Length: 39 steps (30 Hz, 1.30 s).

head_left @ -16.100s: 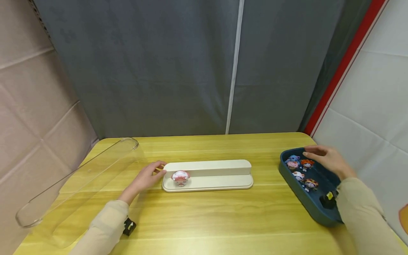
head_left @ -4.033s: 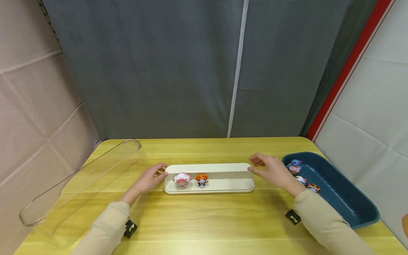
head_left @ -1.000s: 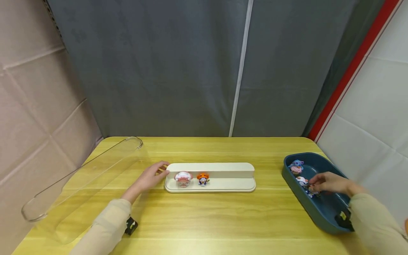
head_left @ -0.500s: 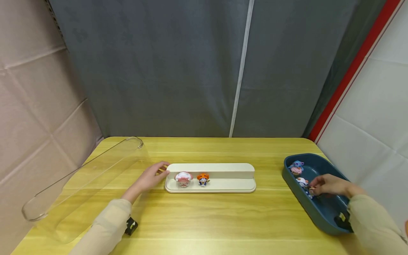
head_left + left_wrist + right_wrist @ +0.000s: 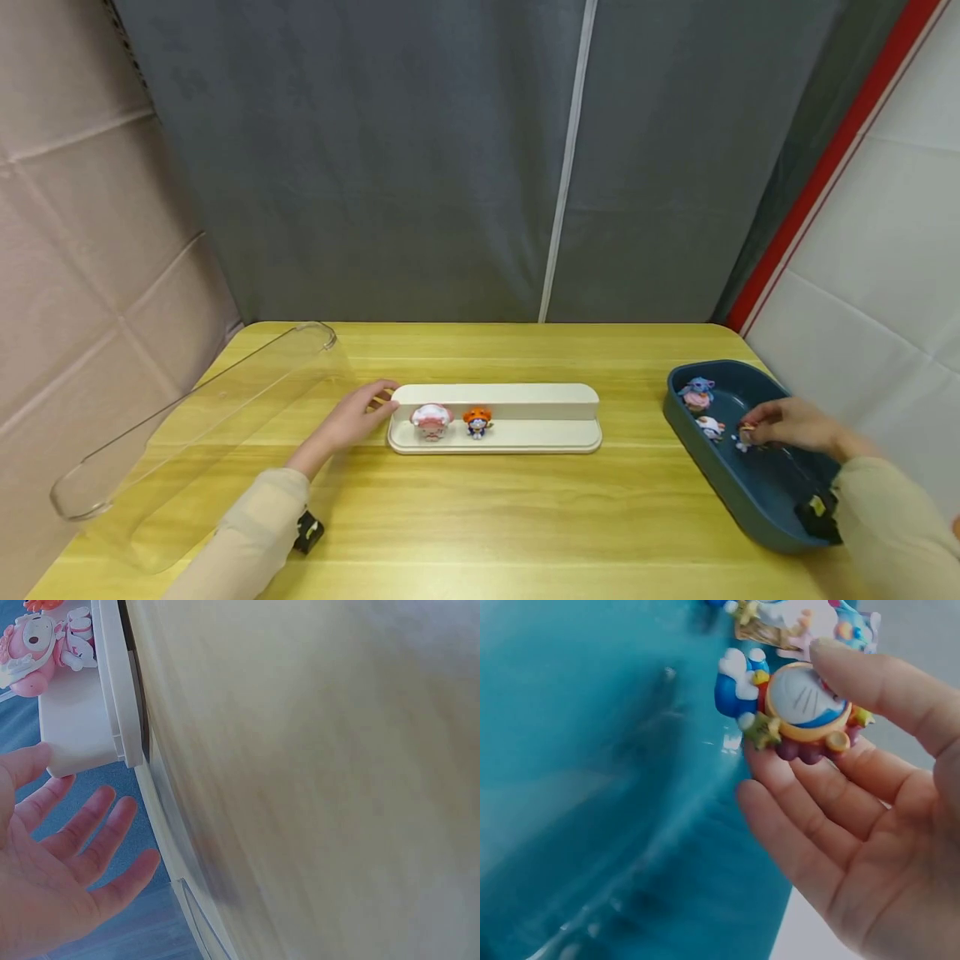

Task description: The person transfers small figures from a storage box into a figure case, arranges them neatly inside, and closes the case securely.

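Observation:
In the head view a cream stepped display base (image 5: 543, 432) lies mid-table. On its lower step stand a pink figurine with a white hat (image 5: 431, 422) and, to its right, an orange-topped figurine (image 5: 477, 422). My left hand (image 5: 354, 417) touches the base's left end with thumb and forefinger, its other fingers spread loosely, as the left wrist view shows. Over the blue bin (image 5: 708, 479) my right hand (image 5: 795, 429) pinches a blue-and-white cat figurine (image 5: 806, 697) between thumb and fingers. Still in the bin are a blue-and-pink figurine (image 5: 697, 396) and a white-topped one (image 5: 710, 428).
A long transparent cover (image 5: 191, 454) lies at an angle on the left side of the wooden table (image 5: 480, 517). A grey curtain (image 5: 390, 167) hangs behind the table. At the right, a white panel (image 5: 885, 275) rises close to the bin.
Earlier, the orange-topped figurine went from bin to base. Within the last second my right hand has gripped the cat figurine and moved it slightly rightwards, away from the white-topped one. The left hand stays put.

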Each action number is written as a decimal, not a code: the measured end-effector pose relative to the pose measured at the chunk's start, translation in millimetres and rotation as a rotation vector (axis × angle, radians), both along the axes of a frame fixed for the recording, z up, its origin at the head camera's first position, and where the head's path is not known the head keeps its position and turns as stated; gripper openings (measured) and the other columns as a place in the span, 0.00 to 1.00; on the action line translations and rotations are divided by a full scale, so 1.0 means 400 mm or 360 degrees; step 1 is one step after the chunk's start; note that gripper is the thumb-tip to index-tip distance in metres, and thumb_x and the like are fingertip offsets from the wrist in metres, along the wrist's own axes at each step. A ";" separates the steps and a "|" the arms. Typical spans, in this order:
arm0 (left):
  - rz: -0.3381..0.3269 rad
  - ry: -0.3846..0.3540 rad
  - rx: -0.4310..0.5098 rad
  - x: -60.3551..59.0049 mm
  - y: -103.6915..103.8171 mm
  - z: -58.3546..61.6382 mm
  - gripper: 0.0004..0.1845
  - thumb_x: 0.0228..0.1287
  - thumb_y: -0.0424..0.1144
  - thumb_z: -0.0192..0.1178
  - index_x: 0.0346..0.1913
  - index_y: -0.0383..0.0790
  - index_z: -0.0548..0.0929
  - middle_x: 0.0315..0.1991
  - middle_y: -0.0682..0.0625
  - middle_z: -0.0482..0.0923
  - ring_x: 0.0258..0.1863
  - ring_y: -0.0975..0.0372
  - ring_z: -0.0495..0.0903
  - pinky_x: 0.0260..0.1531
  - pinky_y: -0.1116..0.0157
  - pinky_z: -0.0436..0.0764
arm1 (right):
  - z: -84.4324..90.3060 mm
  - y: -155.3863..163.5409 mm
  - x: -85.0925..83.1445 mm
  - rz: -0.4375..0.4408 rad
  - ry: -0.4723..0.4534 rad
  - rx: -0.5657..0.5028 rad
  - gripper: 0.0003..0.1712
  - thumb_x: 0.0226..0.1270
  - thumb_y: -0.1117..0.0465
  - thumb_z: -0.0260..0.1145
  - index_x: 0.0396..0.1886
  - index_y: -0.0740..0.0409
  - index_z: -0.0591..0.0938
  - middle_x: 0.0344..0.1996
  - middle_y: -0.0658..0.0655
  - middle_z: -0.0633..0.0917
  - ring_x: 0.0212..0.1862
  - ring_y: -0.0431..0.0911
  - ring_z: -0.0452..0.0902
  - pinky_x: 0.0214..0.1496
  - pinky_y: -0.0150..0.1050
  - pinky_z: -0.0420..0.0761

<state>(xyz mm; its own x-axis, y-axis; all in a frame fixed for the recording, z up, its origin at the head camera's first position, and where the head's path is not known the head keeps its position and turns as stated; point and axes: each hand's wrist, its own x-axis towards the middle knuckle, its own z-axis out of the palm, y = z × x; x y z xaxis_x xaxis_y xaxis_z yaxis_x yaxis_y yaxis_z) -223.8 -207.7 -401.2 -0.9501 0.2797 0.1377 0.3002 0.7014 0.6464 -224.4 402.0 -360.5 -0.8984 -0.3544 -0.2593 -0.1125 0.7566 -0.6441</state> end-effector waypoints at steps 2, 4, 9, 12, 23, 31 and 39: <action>0.0002 0.0002 0.0002 0.001 -0.001 0.000 0.17 0.64 0.41 0.52 0.53 0.37 0.71 0.43 0.42 0.74 0.40 0.52 0.74 0.41 0.54 0.73 | 0.009 0.002 0.000 0.0003 0.0075 0.0026 0.17 0.59 0.61 0.60 0.41 0.73 0.75 0.31 0.56 0.79 0.30 0.41 0.71 0.32 0.34 0.75; 0.0004 0.0005 -0.0001 0.002 -0.001 0.001 0.17 0.64 0.41 0.52 0.53 0.37 0.71 0.43 0.42 0.74 0.40 0.52 0.74 0.41 0.54 0.72 | 0.023 0.002 -0.001 0.0003 0.0123 0.0048 0.18 0.60 0.61 0.59 0.42 0.74 0.75 0.32 0.56 0.79 0.30 0.40 0.72 0.33 0.33 0.75; 0.0010 0.0017 -0.0009 0.008 0.001 0.005 0.17 0.64 0.40 0.52 0.53 0.37 0.71 0.43 0.42 0.74 0.40 0.52 0.74 0.41 0.54 0.73 | 0.060 -0.014 0.002 -0.0009 0.0273 0.0087 0.21 0.61 0.60 0.59 0.45 0.75 0.74 0.33 0.57 0.80 0.31 0.39 0.73 0.34 0.31 0.75; 0.0007 0.0024 -0.0007 0.010 0.001 0.006 0.17 0.64 0.39 0.52 0.53 0.36 0.71 0.43 0.41 0.74 0.40 0.52 0.74 0.41 0.54 0.72 | 0.078 -0.027 0.004 -0.0038 0.0336 0.0110 0.23 0.61 0.58 0.59 0.47 0.74 0.73 0.34 0.57 0.80 0.31 0.40 0.73 0.35 0.33 0.74; 0.0018 0.0007 0.0006 0.007 0.002 0.006 0.17 0.64 0.40 0.52 0.53 0.36 0.71 0.44 0.42 0.74 0.40 0.52 0.74 0.41 0.54 0.72 | 0.126 -0.081 0.010 -0.0066 0.0589 0.0124 0.24 0.60 0.56 0.61 0.49 0.70 0.74 0.37 0.59 0.80 0.34 0.35 0.72 0.33 0.31 0.74; 0.0018 0.0000 0.0001 0.006 0.002 0.008 0.17 0.64 0.40 0.52 0.53 0.37 0.71 0.44 0.42 0.74 0.40 0.52 0.74 0.41 0.54 0.72 | 0.157 -0.127 0.020 -0.0099 0.0713 0.0053 0.22 0.58 0.57 0.63 0.48 0.66 0.73 0.35 0.58 0.78 0.33 0.33 0.71 0.30 0.31 0.74; 0.0017 -0.0002 -0.0014 0.003 0.002 0.005 0.17 0.64 0.41 0.52 0.53 0.37 0.72 0.43 0.42 0.74 0.40 0.53 0.74 0.41 0.54 0.72 | 0.167 -0.189 0.029 -0.0081 0.0857 -0.0006 0.18 0.56 0.58 0.65 0.44 0.62 0.76 0.33 0.55 0.79 0.33 0.33 0.72 0.32 0.26 0.73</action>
<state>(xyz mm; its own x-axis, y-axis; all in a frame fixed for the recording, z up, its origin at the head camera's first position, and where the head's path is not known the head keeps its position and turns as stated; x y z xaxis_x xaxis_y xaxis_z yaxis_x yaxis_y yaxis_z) -222.8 -206.9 -399.2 -0.9533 0.2706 0.1340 0.2917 0.7105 0.6404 -212.6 326.3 -293.7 -0.9200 -0.3067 0.2439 -0.3906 0.7674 -0.5084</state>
